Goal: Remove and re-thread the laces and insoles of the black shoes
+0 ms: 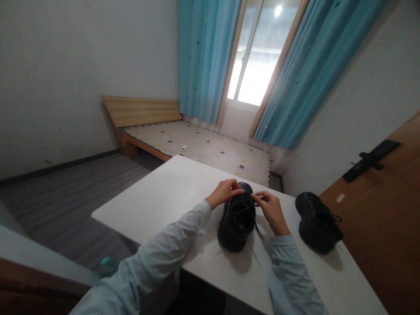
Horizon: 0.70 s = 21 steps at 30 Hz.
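A black shoe [236, 223] stands on the white desk [147, 197], between its near and far edges, well in from the left corner. Its toe points away from the person, towards the far edge and the bed [210, 144]; the heel faces the near edge. The long axis runs across the desk from near edge to far edge, the toe leaning slightly right in the view.

The left hand [226, 192] pinches the dark laces [241, 203] near the toe, thumb and fingertips pressed together. The right hand [267, 204] pinches them on the shoe's right side between thumb and forefinger; the strands in the fingers are hard to make out. A loose lace end trails right.

The other shoe [318, 223] stands apart, beside the desk's right edge, its long axis slanting nearly along that edge.
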### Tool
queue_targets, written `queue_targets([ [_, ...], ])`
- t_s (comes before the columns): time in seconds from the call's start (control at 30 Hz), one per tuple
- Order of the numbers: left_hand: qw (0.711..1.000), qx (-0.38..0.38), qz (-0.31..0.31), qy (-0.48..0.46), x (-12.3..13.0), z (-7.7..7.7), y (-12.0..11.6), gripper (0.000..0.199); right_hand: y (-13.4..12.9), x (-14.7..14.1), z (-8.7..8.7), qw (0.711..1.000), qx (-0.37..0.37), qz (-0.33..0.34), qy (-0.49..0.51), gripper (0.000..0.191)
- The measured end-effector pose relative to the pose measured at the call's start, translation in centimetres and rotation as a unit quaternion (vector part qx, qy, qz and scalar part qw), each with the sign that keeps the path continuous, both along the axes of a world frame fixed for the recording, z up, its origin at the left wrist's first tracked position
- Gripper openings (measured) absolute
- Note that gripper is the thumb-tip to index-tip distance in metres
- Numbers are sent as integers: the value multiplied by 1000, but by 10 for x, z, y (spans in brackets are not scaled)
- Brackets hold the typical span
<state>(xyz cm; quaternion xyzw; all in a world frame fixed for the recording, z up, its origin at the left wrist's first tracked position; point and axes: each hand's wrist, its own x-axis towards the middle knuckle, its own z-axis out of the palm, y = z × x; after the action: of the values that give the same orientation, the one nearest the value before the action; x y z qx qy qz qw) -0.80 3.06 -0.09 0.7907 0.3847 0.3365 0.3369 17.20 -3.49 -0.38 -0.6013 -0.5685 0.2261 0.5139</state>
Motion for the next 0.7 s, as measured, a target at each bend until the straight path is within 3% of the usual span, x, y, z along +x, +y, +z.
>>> queue_targets([
  [0.37, 996, 44, 18, 76, 3, 4, -4, 11, 4, 7, -7, 999, -15, 33, 38, 48],
  [0.7, 987, 15, 51, 151, 1, 8, -6, 13, 8, 16, -18, 999, -31, 18, 37, 48],
])
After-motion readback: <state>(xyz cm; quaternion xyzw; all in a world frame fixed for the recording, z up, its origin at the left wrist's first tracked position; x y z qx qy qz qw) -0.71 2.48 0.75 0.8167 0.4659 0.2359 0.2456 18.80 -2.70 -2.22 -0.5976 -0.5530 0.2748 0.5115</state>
